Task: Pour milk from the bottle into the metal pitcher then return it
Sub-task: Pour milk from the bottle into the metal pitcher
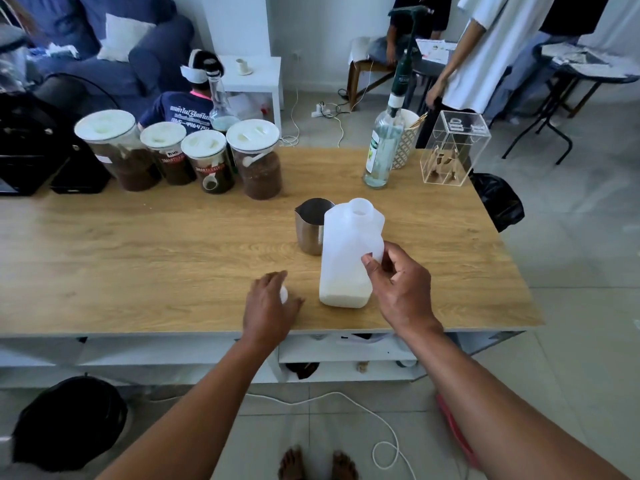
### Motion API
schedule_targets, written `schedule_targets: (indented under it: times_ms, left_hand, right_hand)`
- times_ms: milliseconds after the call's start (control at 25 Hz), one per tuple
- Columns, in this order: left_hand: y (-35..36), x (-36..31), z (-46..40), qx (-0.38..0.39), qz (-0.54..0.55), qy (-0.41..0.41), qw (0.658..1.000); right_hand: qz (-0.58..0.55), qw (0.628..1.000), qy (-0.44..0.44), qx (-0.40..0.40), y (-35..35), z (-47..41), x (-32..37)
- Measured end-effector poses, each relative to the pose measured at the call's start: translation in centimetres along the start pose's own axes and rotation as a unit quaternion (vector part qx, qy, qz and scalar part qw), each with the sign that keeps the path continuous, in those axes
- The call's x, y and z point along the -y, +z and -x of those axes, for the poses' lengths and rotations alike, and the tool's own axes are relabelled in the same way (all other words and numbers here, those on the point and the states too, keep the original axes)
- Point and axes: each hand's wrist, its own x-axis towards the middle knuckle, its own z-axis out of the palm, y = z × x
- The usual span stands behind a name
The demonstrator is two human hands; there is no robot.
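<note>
A translucent white milk bottle (346, 258) stands upright and uncapped on the wooden table (138, 265), with a little milk at its bottom. My right hand (398, 285) holds its right side, thumb and fingers curled on the handle area. Just behind and left of the bottle stands the metal pitcher (310, 226), upright with its mouth open. My left hand (268, 306) rests on the table to the bottle's left, its fingers curled over a small white cap (284, 294).
Several lidded jars of brown powder (256, 161) line the table's back left beside black machines (34, 147). A glass bottle with a pump (382, 147), a patterned cup and a clear acrylic box (453, 150) stand at the back right. People stand and sit beyond the table.
</note>
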Motion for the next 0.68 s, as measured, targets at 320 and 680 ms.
schedule_targets:
  times_ms: [320,680]
  left_hand:
    - [-1.2,-7.3,2.3,0.068,0.341,0.041,0.937]
    - [-1.6,-9.9,0.9,0.108,0.487,-0.015,0.867]
  right_hand:
    - [0.133,0.986,-0.09,0.051,-1.3,-3.1,3.3]
    - [0.253,0.956,-0.093,0.114,-2.7,-7.1,5.7]
